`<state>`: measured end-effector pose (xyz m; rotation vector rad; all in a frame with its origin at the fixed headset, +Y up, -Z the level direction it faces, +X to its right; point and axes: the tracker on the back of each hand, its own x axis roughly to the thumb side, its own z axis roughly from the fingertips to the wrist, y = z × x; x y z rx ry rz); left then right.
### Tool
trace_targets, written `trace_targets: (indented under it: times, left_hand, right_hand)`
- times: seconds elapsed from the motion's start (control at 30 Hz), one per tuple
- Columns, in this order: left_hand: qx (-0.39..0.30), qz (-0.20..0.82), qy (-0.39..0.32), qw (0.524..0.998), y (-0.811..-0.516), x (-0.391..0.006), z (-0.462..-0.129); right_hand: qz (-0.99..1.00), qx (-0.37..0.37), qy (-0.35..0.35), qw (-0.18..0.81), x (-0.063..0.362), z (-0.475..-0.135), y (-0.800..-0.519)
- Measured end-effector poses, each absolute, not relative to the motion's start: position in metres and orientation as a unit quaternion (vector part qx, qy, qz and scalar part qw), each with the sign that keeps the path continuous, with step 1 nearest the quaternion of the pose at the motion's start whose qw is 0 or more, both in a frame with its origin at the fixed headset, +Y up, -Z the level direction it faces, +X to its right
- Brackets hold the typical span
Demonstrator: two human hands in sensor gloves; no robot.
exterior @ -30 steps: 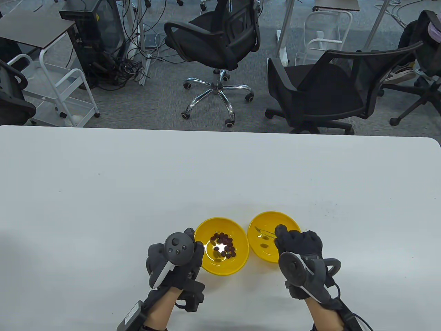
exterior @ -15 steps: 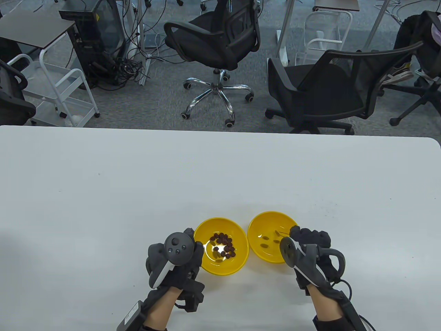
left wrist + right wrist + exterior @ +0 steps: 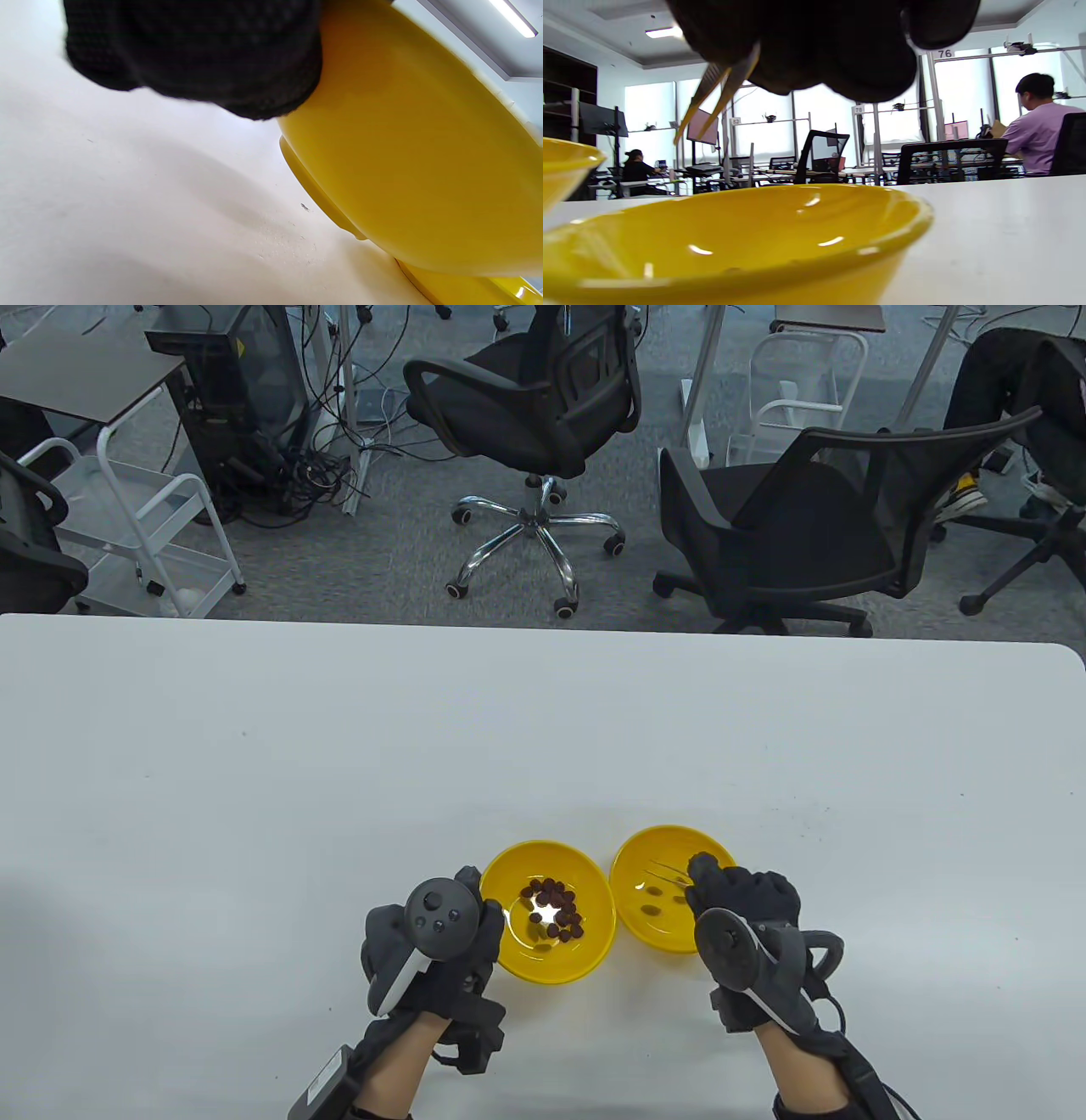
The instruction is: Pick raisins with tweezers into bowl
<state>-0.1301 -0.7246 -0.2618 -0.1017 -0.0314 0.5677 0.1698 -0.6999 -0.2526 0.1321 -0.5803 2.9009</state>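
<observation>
Two yellow bowls side by side near the tabletop's (image 3: 254, 746) front edge, a hand at each.

In the table view we see wide bare tabletop beyond the bowls; the left hand (image 3: 428, 937) presses against the outer wall of the left bowl (image 3: 594, 933) holding the raisins (image 3: 556, 908), and the right hand (image 3: 747, 912) grips tweezers (image 3: 666, 875) over the right bowl (image 3: 632, 857). In the left wrist view, fingers (image 3: 191, 55) touch the bowl's side; whether they curl shut we cannot tell. In the right wrist view, the tweezer tips hang apart above the bowl, seemingly holding nothing.
</observation>
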Motion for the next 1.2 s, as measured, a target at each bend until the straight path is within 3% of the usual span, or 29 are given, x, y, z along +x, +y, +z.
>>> trace_targets:
  times: [0.23,0.4,0.87,1.2]
  left_hand:
    - [-0.052,0.281,-0.023,0.958,-0.725,-0.128,-0.261]
    - [-0.052,0.281,-0.025,0.958,-0.725,-0.127,-0.26]
    - [-0.051,0.284,-0.031,0.957,-0.725,-0.124,-0.259]
    - [-0.047,0.281,-0.02,0.958,-0.725,-0.128,-0.261]
  right_hand:
    - [0.966,0.173,-0.177,0.072,0.123,-0.23,-0.7]
    - [0.963,0.209,-0.162,0.047,0.105,-0.224,-0.706]
    - [0.964,0.216,-0.154,0.029,0.098,-0.224,-0.711]
    - [0.964,0.176,-0.181,0.081,0.118,-0.229,-0.701]
